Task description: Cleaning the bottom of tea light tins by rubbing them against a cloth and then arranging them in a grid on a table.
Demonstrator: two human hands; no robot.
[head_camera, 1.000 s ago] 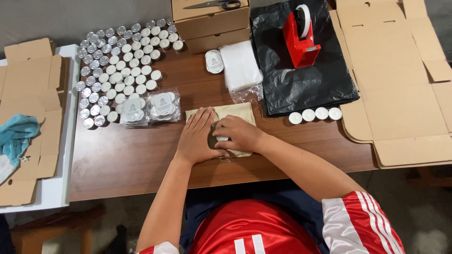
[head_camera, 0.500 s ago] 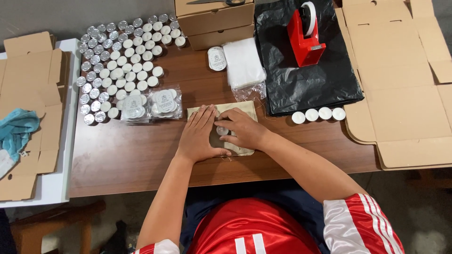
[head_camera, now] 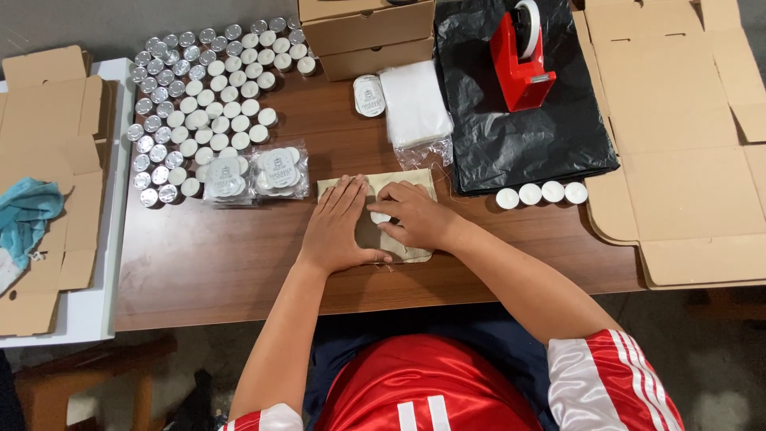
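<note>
Left hand (head_camera: 339, 227): flat, fingers spread, palm down on the left half of the pouch (head_camera: 415, 185). It grips nothing; it presses the cloth to the surface (head_camera: 231, 263).

Right hand (head_camera: 415, 217): fingers curled down onto the right half of the pouch, fingertips close to a small white candle (head_camera: 381, 217) that shows in the gap between the two hands. Whether the fingers pinch the candle or only touch it cannot be told.

Pouch: beige cloth, lying flat, directly under both hands. Its long axis runs left to right, parallel to the near edge of the surface. Which end is the mouth cannot be told; a loose string shows at its near edge. Both hands are equally near; the right hand is nearer the candle.

Positions relative to the pouch:
- Just left: two clear packs (head_camera: 255, 172) of candles.
- Far left and beyond: a field of loose candles (head_camera: 199, 104).
- Beyond: a stack of white bags (head_camera: 415, 104) and cardboard boxes (head_camera: 367, 32).
- Right: a black bag (head_camera: 519, 136) carrying a red tape dispenser (head_camera: 523, 56), and a row of four candles (head_camera: 541, 194).
- Far right: flat cartons (head_camera: 686, 144).
</note>
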